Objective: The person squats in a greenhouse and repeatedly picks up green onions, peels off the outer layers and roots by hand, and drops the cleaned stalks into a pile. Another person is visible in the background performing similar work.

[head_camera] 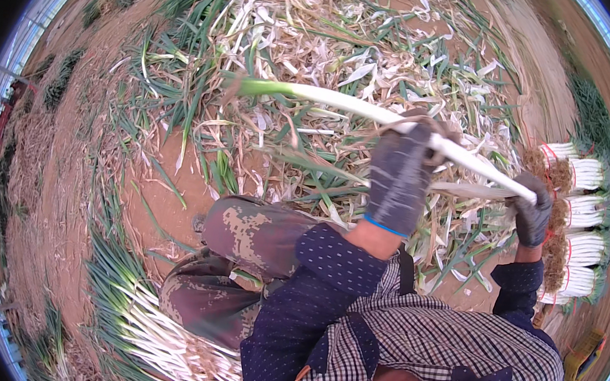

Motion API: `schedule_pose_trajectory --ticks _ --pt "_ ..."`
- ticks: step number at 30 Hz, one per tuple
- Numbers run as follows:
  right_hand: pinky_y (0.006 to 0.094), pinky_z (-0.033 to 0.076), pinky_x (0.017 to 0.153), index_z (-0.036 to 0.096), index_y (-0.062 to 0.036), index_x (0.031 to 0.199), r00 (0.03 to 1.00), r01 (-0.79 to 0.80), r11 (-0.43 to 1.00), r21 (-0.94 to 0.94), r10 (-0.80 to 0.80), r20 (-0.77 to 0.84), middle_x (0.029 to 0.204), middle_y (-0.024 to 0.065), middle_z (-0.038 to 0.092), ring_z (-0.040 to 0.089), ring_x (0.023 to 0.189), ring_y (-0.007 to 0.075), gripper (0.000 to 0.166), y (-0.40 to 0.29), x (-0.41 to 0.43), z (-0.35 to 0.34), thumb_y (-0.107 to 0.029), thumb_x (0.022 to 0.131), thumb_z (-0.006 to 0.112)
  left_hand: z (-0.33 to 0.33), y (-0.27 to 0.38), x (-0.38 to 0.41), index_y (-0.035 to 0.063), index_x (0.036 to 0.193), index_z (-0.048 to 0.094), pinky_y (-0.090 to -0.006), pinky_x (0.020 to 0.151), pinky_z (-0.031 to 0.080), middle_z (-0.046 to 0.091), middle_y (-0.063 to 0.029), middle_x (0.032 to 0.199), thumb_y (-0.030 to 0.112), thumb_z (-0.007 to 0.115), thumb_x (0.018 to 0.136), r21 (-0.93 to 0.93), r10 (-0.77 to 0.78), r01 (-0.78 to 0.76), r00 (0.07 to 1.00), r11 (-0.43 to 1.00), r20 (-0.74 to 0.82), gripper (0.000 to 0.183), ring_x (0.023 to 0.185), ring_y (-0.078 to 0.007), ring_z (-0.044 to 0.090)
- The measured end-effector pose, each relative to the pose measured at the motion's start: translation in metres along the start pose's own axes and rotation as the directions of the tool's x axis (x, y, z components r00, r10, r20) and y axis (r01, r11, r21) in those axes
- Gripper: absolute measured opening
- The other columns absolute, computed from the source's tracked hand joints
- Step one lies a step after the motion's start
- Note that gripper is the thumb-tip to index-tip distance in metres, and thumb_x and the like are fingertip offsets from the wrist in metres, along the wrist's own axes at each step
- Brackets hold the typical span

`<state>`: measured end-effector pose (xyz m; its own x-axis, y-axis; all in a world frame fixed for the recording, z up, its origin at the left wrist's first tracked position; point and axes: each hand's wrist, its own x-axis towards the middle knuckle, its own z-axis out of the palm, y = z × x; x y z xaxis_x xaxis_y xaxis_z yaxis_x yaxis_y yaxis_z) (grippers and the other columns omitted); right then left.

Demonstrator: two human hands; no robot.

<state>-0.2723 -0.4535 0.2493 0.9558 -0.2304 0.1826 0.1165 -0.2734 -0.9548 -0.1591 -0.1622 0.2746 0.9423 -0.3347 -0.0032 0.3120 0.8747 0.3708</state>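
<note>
My left hand [403,170], in a dark work glove with a blue cuff edge, is closed around the white shaft of a long green onion [342,102]. The stalk slants across the view, its green end to the left and its white end to the right. At that white end, my gloved right hand [529,208] is curled, its fingers partly hidden. A pale, dry strip of outer leaf [469,190] runs below the shaft to the right hand's fingers. Dry brownish leaf bits hang blurred by the left hand.
Peeled leaves and husks [319,52] litter the soil in front. Loose green onions [172,338] lie in a pile at lower left, beside my camouflage-clad legs [255,235]. Bundles tied with red bands [584,211] are stacked at right, near a yellow object [583,356]. More greens lie at upper left.
</note>
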Motion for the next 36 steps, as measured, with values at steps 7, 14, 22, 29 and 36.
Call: schedule_pose_trajectory --ticks 7,14,22,29,36 --pt "0.0311 0.053 0.083 0.060 -0.0030 0.114 0.987 -0.047 0.827 0.560 -0.049 0.156 0.121 0.0182 0.059 0.062 0.100 0.0226 0.041 0.019 0.023 0.077 -0.024 0.081 0.070 -0.043 0.026 0.024 0.0043 0.087 0.059 -0.0278 0.069 0.056 0.063 -0.0094 0.081 0.019 0.061 0.093 0.375 0.238 -0.225 0.971 0.899 0.013 0.016 0.079 -0.0186 0.065" --pt "0.0247 0.056 0.073 0.046 0.0001 0.135 0.829 -0.536 0.648 0.541 0.284 0.482 0.116 0.0155 0.061 0.065 0.089 0.0171 0.054 0.056 0.007 0.226 -0.015 0.085 0.060 -0.208 0.097 0.034 0.0051 0.089 0.060 -0.0429 0.080 0.059 0.068 -0.0128 0.086 0.021 0.054 0.096 0.076 0.164 -0.146 0.851 0.986 -0.498 0.019 0.080 -0.0266 0.068" --pt "0.0266 0.050 0.083 0.054 0.0027 0.128 0.533 -0.803 0.462 0.375 0.278 0.799 0.106 0.0113 0.066 0.062 0.092 0.0151 0.045 0.046 -0.018 0.264 -0.019 0.088 0.059 -0.243 0.108 0.029 0.0077 0.082 0.055 -0.0305 0.049 0.052 0.057 -0.0031 0.070 0.019 0.060 0.091 0.121 0.188 -0.144 0.740 0.982 -0.645 0.016 0.056 -0.0160 0.055" --pt "0.0244 0.050 0.077 0.056 0.0034 0.123 0.651 -0.649 0.719 0.248 0.357 0.670 0.104 0.0078 0.066 0.061 0.088 0.0112 0.049 0.007 -0.037 0.254 -0.022 0.083 0.071 -0.223 0.110 0.030 0.0095 0.079 0.049 -0.0271 0.039 0.035 0.042 -0.0010 0.054 0.019 0.060 0.090 0.269 0.274 -0.079 0.474 0.960 -0.837 0.018 0.043 -0.0142 0.041" --pt "0.0264 0.051 0.068 0.064 -0.0003 0.111 0.649 0.322 0.946 0.027 -0.242 0.721 0.095 0.0069 0.069 0.064 0.076 0.0120 0.038 -0.011 -0.045 0.172 -0.019 0.081 0.074 -0.285 0.130 0.032 0.0143 0.073 0.051 -0.0332 0.038 0.039 0.046 -0.0021 0.054 0.028 0.060 0.088 0.271 0.264 0.001 0.225 0.963 -0.938 0.022 0.039 -0.0171 0.042"
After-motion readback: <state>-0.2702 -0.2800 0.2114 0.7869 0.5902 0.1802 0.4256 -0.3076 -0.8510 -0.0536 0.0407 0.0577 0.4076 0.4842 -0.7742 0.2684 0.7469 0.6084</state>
